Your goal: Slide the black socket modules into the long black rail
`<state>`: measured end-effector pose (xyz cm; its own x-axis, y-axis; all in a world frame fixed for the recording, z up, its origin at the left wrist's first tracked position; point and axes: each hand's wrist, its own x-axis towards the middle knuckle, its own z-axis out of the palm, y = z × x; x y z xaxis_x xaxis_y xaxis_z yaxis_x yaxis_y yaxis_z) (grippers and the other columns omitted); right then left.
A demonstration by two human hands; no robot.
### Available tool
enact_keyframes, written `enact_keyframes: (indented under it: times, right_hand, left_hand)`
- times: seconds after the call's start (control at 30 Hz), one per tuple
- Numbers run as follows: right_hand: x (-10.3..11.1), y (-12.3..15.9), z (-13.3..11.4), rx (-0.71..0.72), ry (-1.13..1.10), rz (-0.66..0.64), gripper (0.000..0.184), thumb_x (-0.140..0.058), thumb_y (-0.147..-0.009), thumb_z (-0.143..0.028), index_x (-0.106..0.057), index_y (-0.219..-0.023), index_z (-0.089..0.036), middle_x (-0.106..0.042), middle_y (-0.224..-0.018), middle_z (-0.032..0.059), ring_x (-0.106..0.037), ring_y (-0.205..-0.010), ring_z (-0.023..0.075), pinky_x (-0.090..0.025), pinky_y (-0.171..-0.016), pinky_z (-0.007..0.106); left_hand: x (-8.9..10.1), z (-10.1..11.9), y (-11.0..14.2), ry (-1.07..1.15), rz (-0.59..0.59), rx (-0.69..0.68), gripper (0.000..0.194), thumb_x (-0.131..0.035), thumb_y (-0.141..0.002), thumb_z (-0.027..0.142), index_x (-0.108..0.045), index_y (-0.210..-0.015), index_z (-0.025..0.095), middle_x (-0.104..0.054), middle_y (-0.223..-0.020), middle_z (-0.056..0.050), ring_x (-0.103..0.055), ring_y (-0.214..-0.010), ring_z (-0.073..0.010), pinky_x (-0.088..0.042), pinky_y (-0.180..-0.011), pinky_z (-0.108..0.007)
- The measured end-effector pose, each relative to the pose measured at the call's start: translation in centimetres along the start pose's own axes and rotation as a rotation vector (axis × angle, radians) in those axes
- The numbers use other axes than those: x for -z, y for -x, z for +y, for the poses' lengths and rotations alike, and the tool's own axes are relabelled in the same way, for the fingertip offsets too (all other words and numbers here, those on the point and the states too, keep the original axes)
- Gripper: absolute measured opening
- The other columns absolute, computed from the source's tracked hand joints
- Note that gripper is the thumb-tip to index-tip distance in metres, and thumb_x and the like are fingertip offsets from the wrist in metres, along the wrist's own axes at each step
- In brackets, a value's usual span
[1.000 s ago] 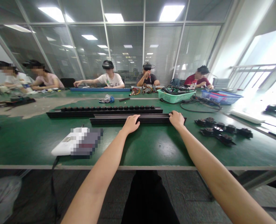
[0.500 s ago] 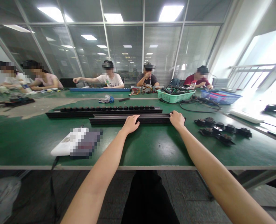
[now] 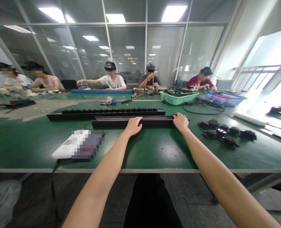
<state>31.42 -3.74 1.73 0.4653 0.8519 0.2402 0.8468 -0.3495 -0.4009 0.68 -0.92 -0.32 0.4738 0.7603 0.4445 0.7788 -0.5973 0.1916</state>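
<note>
Your left hand (image 3: 133, 126) holds a long, black, metal-looking rail (image 3: 112, 123) lying crosswise; your right hand (image 3: 181, 121) curls at its right end, grip unclear

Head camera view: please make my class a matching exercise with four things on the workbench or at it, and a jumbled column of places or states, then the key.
Things
1. Left hand
2. Right hand
3. Far black rail
4. Green basket

Places or states
A. Filled with dark cables
B. At the right end of the near black rail
C. Bearing a row of black parts
D. Near the middle of the near black rail

Right pairs: 1-D, 2-B, 3-C, 4-A
</note>
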Motion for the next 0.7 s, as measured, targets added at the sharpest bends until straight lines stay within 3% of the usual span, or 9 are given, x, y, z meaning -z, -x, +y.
enact_keyframes:
  times: [0.4, 0.7]
  right_hand:
    - [-0.05, -0.36, 0.13, 0.006, 0.008, -0.004, 0.039, -0.046, -0.107, -0.030, -0.071, -0.134, -0.016, -0.074, -0.130, 0.0206, -0.070, -0.124, 0.0326, -0.053, -0.098, 0.038]
    - [-0.46, -0.77, 0.69, 0.018, -0.003, 0.005, 0.040, -0.046, -0.107, -0.029, -0.072, -0.134, -0.016, -0.073, -0.131, 0.0201, -0.069, -0.123, 0.0316, -0.053, -0.097, 0.038]
  left_hand:
    - [0.10, 0.13, 0.05, -0.003, -0.017, 0.016, 0.053, -0.054, -0.100, 0.023, -0.058, -0.151, 0.013, -0.061, -0.158, -0.015, -0.055, -0.149, -0.0279, -0.038, -0.129, -0.045]
    - [0.02, 0.02, 0.06, -0.005, -0.001, 0.004, 0.052, -0.055, -0.099, 0.023, -0.060, -0.151, 0.018, -0.063, -0.157, -0.013, -0.057, -0.147, -0.0276, -0.040, -0.128, -0.046]
